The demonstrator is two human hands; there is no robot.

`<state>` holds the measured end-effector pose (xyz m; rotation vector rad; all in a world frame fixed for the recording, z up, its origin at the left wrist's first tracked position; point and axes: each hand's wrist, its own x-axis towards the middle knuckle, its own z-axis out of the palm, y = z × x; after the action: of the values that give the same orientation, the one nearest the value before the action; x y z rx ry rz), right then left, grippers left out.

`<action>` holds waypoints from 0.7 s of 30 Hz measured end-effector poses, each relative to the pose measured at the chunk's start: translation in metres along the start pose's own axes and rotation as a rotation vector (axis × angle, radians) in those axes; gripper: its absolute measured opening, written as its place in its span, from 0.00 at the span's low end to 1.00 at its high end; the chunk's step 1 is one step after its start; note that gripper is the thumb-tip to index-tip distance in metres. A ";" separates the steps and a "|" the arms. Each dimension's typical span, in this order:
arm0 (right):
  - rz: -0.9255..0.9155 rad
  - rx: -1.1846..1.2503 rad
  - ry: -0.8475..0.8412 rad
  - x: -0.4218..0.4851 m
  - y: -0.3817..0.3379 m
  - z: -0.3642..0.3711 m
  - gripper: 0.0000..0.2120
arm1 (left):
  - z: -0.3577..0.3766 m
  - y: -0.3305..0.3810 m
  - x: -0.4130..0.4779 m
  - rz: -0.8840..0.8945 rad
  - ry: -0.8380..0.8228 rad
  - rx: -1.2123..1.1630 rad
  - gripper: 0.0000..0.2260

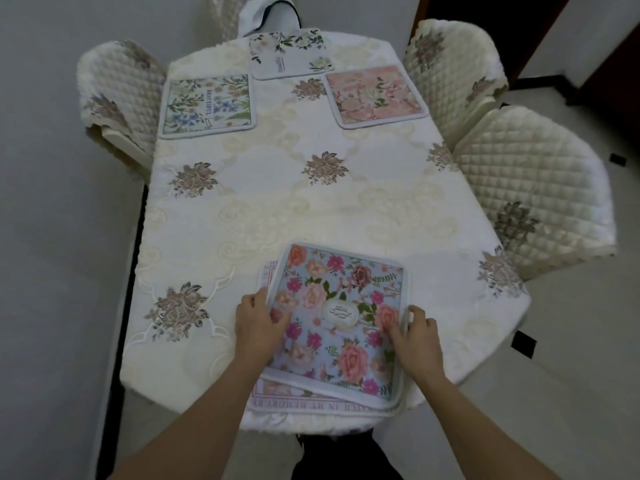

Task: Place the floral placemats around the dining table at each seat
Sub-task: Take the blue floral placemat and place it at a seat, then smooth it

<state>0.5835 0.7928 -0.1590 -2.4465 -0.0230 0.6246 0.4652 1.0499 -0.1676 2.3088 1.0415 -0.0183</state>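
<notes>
Cream-clothed counter point(311, 209) is carrying three far placemats point(207, 102); left grip point(259, 323) and right grip point(420, 336) are pinching opposite edges of the top floral placemat point(336, 317), lying on a lettered placemat point(311, 405) at the near edge. Lifting is probably risking dragging the lower one off.

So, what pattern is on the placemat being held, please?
Placemat: pink and peach roses on blue; head view.
</notes>
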 end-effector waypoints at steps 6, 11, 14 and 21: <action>0.167 0.294 0.021 0.003 -0.001 0.003 0.19 | -0.004 0.010 0.007 -0.106 -0.042 -0.164 0.33; 0.185 0.421 -0.046 0.012 0.001 0.001 0.11 | -0.004 0.012 0.012 -0.114 -0.101 -0.302 0.15; 0.163 0.473 -0.115 0.016 -0.003 -0.007 0.08 | -0.006 0.015 0.008 -0.105 -0.104 -0.386 0.11; 0.003 0.478 -0.153 0.025 -0.048 -0.053 0.11 | -0.043 0.044 0.005 -0.026 -0.041 -0.448 0.10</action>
<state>0.6355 0.8068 -0.1054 -1.9368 0.0614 0.7236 0.4893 1.0530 -0.1108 1.8822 0.9430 0.1427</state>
